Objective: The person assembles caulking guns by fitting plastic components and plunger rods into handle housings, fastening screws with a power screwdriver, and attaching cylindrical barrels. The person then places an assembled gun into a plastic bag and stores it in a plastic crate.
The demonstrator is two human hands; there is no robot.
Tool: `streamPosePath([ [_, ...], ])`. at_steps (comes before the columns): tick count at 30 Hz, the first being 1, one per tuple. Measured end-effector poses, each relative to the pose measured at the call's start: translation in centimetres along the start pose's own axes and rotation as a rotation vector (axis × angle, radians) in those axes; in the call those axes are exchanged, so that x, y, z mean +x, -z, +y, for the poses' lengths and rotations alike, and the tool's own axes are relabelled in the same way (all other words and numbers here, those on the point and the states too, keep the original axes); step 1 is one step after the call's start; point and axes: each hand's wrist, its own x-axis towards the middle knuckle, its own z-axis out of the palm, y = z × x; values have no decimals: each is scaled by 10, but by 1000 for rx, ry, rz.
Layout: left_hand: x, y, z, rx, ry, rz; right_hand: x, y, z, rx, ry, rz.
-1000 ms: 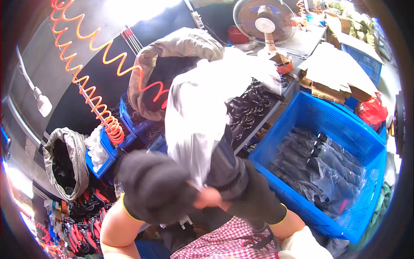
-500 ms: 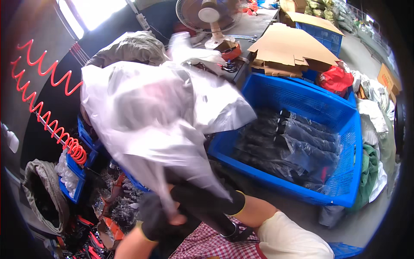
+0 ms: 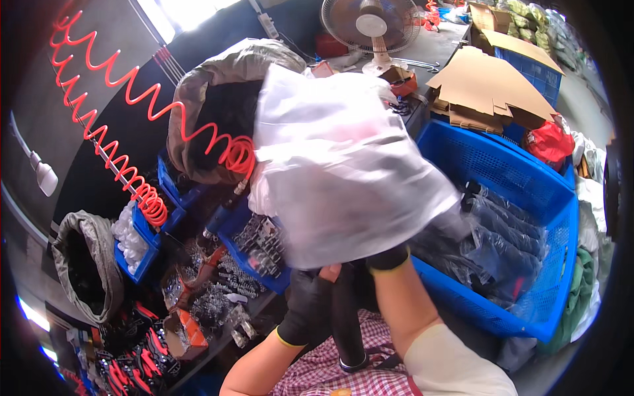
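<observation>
White sheet [image 3: 350,171] had flattened ahead of the grip; left hand [image 3: 306,307], nearer the sheetward-pointing black tube [image 3: 349,323], seemingly pinched the near edge; right hand [image 3: 389,257] was partly covered, its grasp unclear.

Crate [image 3: 553,277] — right of the bag [image 3: 350,178]

No readable text or labels

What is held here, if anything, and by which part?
The left grip appears to pinch the near edge of the white plastic bag; the right grip has its fingers covered, so its hold cannot be told.
</observation>
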Motion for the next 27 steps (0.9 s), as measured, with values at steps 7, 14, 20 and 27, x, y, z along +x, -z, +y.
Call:
streamPosePath([
  [7, -6, 21, -13, -295, 78, -21, 9, 25, 15, -99, 24, 39],
  [14, -7, 26, -16, -509, 102, 9, -36, 55, 54, -184, 68, 111],
  [20, -14, 19, -17, -325, 38, -7, -37, 60, 66, -258, 83, 195],
  [27, -25, 41, -33, -664, 257, -12, -34, 51, 98, -357, 106, 258],
])
